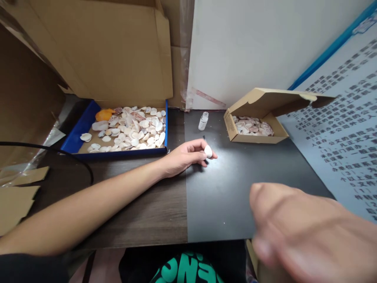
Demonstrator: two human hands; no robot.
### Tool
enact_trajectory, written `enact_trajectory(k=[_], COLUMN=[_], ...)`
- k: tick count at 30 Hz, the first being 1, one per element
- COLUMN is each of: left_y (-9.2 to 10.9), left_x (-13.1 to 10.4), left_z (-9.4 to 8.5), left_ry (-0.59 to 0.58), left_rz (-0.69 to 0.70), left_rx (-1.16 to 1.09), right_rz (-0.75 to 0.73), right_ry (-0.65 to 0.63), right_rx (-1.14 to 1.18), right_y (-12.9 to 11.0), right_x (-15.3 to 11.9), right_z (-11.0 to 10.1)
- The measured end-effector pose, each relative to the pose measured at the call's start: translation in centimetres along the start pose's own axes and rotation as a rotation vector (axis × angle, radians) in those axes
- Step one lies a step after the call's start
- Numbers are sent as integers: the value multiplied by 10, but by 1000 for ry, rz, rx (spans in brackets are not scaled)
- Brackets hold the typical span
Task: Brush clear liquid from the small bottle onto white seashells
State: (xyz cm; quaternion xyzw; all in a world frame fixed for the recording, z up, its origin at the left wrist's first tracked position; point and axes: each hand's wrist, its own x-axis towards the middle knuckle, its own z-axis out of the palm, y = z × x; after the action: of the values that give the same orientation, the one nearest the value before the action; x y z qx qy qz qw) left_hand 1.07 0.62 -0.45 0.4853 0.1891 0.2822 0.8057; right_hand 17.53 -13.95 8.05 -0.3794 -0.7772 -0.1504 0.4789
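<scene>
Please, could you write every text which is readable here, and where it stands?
"N", green, on the black shirt; other letters cut off or unclear.
Printed sheet: Chinese rows, too blurred to quote.
Top-right label: too blurred.
Bottle: print too small.
Small carton: side print too small.

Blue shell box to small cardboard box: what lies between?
Head view: a small glass bottle stands there, nearer the cardboard box; just in front of it, the left hand holds a white shell.

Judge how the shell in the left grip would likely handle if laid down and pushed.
The shell looks stiff, with no bend showing in the left grip. Being small, it is probably light. Its curved outline suggests it might rock or slide on the smooth mat.
</scene>
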Motion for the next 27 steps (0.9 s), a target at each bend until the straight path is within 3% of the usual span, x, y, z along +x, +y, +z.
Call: enact_trajectory(k=[4,9,11,17,22,27], left_y=[-1,2,3,5,8,11], left_x=[0,-1,-2,-1,1,5], left_z=[0,0,1,2,-3,-6], left_ry=[37,72,76,53,113,148], left_rz=[-5,39,57,48,-18,-113], left_rx=[-55,-89,-96,-106,-115,-162], right_rz=[233,156,99,-18,54,144], right_ry=[-367,-705,-802,-782,-690,-555], right_rx=[220,-212,-270,-235,-138,220], right_y=[41,90,101,115,127,127], right_x=[5,3,2,-4,-15,-28], right_z=[12,41,55,81,68,54])
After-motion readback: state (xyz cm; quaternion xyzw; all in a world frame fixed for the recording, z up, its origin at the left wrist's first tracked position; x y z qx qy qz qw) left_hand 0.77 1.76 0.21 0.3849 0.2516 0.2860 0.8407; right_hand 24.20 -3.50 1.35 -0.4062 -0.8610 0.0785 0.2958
